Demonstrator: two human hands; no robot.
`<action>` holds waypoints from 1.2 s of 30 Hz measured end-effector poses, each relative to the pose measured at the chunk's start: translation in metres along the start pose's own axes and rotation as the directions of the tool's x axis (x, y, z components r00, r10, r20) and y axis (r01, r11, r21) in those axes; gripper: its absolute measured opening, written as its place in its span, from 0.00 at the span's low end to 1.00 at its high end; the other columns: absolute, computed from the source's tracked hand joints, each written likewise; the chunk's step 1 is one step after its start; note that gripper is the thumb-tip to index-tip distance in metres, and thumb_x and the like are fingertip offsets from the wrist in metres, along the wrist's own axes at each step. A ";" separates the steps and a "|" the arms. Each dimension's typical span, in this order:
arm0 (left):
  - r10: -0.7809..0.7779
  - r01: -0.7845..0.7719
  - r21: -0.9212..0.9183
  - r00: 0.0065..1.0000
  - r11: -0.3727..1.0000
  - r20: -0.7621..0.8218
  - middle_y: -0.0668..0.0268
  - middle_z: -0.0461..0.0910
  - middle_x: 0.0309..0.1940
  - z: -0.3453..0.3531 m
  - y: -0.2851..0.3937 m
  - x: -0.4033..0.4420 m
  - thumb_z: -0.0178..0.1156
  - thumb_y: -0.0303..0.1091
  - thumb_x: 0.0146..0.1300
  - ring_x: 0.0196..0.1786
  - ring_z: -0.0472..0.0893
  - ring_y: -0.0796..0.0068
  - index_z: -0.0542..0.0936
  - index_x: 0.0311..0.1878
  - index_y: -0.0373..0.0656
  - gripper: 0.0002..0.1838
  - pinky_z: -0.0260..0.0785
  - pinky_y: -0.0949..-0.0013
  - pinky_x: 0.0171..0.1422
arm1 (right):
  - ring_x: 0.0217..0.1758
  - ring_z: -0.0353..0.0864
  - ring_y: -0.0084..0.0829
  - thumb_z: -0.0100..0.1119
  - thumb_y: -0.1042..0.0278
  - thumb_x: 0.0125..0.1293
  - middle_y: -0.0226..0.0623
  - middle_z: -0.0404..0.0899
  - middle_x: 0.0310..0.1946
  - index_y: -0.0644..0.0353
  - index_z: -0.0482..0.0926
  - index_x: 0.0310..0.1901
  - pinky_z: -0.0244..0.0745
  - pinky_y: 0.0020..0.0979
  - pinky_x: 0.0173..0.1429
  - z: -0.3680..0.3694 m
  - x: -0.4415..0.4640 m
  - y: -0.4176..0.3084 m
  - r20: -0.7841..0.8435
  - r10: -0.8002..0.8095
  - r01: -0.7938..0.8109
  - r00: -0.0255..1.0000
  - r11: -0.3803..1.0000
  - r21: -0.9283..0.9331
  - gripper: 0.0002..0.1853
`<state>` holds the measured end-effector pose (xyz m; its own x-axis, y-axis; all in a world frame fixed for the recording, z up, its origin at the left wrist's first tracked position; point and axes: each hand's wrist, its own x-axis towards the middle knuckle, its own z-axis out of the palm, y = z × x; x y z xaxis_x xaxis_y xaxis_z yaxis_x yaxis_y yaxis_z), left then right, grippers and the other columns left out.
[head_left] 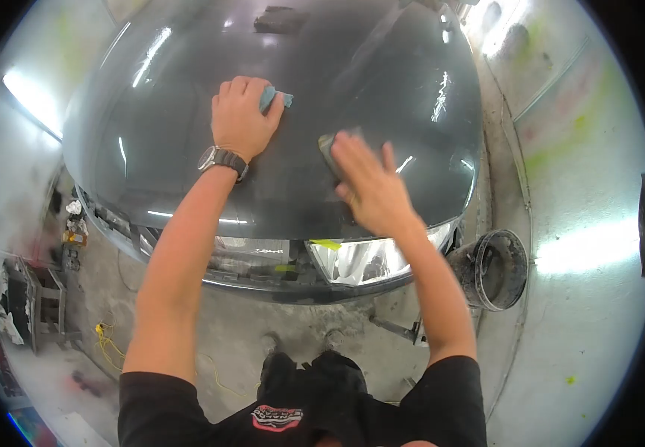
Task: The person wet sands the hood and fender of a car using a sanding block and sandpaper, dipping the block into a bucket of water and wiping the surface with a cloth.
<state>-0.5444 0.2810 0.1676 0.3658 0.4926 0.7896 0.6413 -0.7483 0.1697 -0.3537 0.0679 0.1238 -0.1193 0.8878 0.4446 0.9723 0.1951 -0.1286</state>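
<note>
The dark grey car hood (188, 149) fills the upper middle of the view, with light streaks reflected on it. My left hand (242, 115), a watch (222, 160) on its wrist, is on the hood, its fingers closed round a crumpled blue wipe (277, 98). To the right and nearer the front edge, my right hand (367, 179) is blurred by motion. Its fingers lie over a thin grey pad (327, 151) against the hood, mostly covered by the hand. The pad's exact kind is unclear.
A dark patch (281, 20) lies farther up the hood. Below its front edge is a headlight (363, 261) with yellow-green tape (326, 243). A dirty bucket (497, 270) stands right of the bumper; a yellow cord (106, 343) crosses the floor at left. Walls flank both sides.
</note>
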 end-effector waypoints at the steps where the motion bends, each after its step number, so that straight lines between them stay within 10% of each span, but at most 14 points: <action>1: 0.000 0.000 0.002 1.000 1.000 0.008 0.69 0.84 0.46 0.001 -0.001 -0.001 0.70 0.46 0.65 0.52 0.81 0.59 0.86 0.45 0.50 0.12 0.71 0.54 0.57 | 0.85 0.61 0.43 0.61 0.55 0.76 0.40 0.63 0.82 0.52 0.66 0.78 0.49 0.66 0.85 -0.006 0.015 0.020 -0.054 0.038 -0.041 0.998 0.997 -0.059 0.33; 6: -0.012 0.012 -0.028 1.000 1.000 -0.016 0.69 0.83 0.46 0.003 -0.001 0.002 0.70 0.46 0.65 0.53 0.81 0.59 0.86 0.46 0.51 0.12 0.71 0.54 0.57 | 0.84 0.62 0.46 0.48 0.52 0.83 0.42 0.66 0.80 0.54 0.68 0.75 0.52 0.67 0.84 -0.030 0.143 0.140 -0.132 0.486 -0.495 0.864 0.868 -0.041 0.26; 14: -0.005 0.005 -0.031 1.000 1.000 0.018 0.69 0.84 0.46 0.003 -0.003 -0.003 0.70 0.46 0.65 0.53 0.81 0.60 0.86 0.46 0.51 0.13 0.71 0.55 0.58 | 0.81 0.69 0.45 0.63 0.64 0.75 0.39 0.73 0.76 0.51 0.77 0.71 0.57 0.66 0.81 -0.004 0.021 0.027 -0.144 0.071 -0.065 0.987 0.997 0.048 0.24; 21: 0.010 -0.012 -0.046 0.999 0.999 -0.039 0.69 0.84 0.45 0.002 -0.003 0.003 0.70 0.45 0.65 0.53 0.81 0.59 0.86 0.46 0.50 0.12 0.71 0.54 0.57 | 0.81 0.67 0.49 0.48 0.55 0.83 0.41 0.73 0.76 0.53 0.76 0.70 0.58 0.68 0.80 -0.006 0.163 0.145 -0.203 0.408 -0.438 0.890 0.889 -0.135 0.22; 28: -0.007 0.004 -0.065 0.999 0.998 -0.045 0.69 0.84 0.45 0.004 -0.005 -0.003 0.70 0.45 0.65 0.52 0.81 0.60 0.86 0.45 0.51 0.12 0.71 0.54 0.56 | 0.81 0.67 0.48 0.69 0.60 0.68 0.44 0.72 0.77 0.57 0.76 0.70 0.56 0.69 0.80 0.042 -0.015 -0.084 -0.148 0.039 -0.029 0.988 0.997 0.068 0.30; 36: -0.017 0.014 -0.061 0.998 0.998 -0.053 0.69 0.84 0.46 0.006 -0.009 -0.004 0.70 0.46 0.64 0.53 0.81 0.60 0.86 0.45 0.50 0.13 0.72 0.54 0.57 | 0.82 0.66 0.46 0.53 0.57 0.81 0.39 0.68 0.79 0.52 0.73 0.72 0.52 0.71 0.81 -0.001 0.124 0.096 -0.255 0.326 -0.349 0.910 0.936 -0.051 0.23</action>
<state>-0.5472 0.2883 0.1596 0.3183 0.4808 0.8170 0.6040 -0.7671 0.2162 -0.2752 0.1959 0.1671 0.2597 0.7653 0.5890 0.9616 -0.1492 -0.2302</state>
